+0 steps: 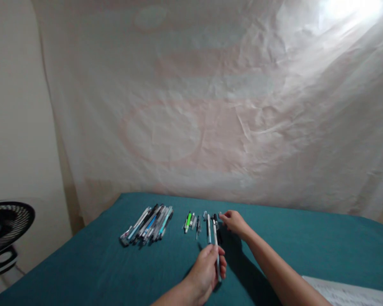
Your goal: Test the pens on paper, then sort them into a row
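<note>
My left hand (207,268) is closed around a slim white pen (215,233), which points away from me with its lower end below my fingers. Just beyond, my right hand (235,222) has its fingers pinched together over the cloth. At its fingertips is a small, pale, clear-looking piece, too small to name. Close to both hands lie a light blue and black pen (208,229) and some dark pieces partly hidden behind the white pen. A bright green marker (188,222) rests further left, beside a few small pens and parts.
A dense pile of pens (153,224) lies on the left of the green-covered table (92,259). Printed paper (344,291) sits at the front right. A black fan (9,229) stands off the left edge, and a pale sheet (178,106) hangs behind.
</note>
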`<state>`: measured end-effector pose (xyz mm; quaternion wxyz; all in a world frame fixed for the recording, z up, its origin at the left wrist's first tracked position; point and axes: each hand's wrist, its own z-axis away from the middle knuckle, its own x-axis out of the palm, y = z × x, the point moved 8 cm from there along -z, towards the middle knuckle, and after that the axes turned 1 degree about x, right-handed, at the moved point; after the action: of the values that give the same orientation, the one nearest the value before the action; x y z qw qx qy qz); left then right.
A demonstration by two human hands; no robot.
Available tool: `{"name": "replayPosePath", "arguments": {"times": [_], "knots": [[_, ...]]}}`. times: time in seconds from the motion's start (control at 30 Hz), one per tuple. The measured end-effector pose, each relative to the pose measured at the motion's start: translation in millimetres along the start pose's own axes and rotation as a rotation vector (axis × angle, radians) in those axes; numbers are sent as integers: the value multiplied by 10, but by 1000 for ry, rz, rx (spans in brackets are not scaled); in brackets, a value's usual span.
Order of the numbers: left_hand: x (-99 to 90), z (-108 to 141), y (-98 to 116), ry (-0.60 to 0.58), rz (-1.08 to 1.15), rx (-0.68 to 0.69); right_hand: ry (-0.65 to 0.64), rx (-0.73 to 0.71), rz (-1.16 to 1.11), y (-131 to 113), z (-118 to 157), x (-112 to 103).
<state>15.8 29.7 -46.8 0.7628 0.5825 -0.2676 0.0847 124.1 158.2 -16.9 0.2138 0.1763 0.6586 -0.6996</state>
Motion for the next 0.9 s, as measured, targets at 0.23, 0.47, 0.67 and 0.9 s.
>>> {"name": "replayPosePath", "arguments": {"times": [0.23,0.47,0.67,0.9], "knots": [[39,25,43,-9,-22,25,-280,-122,-494,-324,520,272],[64,36,48,-17,-73,12,-304,-98,-701,-267,580,276],[49,17,44,-19,-84,12,-452,-36,-844,-291,646,335],[44,17,31,-19,-94,9,-287,-8,-845,-182,559,313]]}}
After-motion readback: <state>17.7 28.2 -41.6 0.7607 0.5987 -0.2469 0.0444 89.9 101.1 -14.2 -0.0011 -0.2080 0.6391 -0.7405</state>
